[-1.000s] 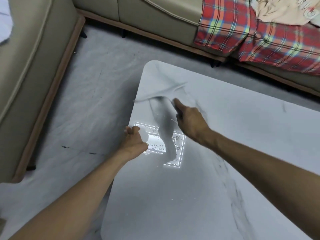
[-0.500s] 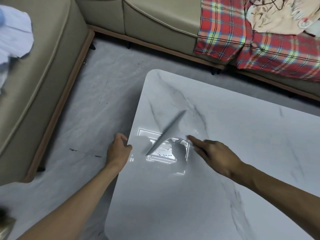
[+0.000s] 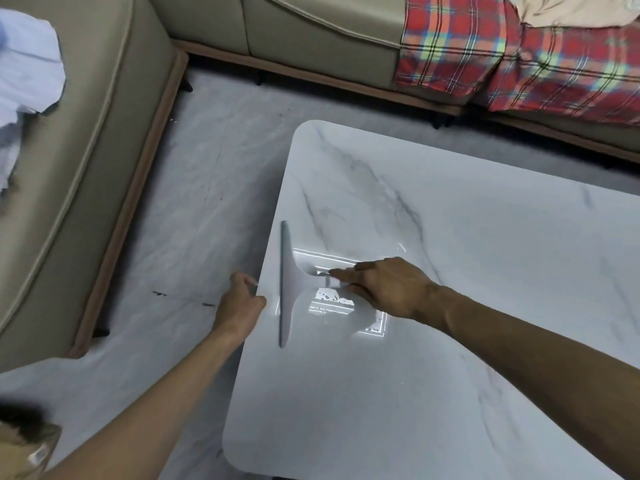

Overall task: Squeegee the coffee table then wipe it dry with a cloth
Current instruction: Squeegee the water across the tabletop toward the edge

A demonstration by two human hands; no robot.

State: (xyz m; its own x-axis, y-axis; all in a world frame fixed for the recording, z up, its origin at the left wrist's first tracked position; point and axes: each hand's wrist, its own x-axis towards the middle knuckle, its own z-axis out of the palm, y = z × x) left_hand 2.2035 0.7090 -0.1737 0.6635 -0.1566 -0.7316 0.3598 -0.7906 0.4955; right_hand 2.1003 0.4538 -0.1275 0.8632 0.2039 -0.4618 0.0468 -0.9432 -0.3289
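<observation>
Both hands, squeegee (image 3: 284, 285) apparently near table (image 3: 450, 341) edge

Head view — looks steeply down, close over coffee table (image 3: 450, 341).

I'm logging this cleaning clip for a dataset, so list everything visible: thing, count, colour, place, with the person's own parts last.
coffee table: one, white marble, centre and right.
squeegee: one, grey, near the table's left edge.
wet patch: one, shiny, beside the squeegee.
sofa: one, beige, left and top.
plaid blanket: one, red, on the sofa, top right.
pale cloth: one, white-blue, on the sofa, top left.
floor: grey marble.
left hand: on the table's left edge.
right hand: holding the squeegee handle.
</observation>
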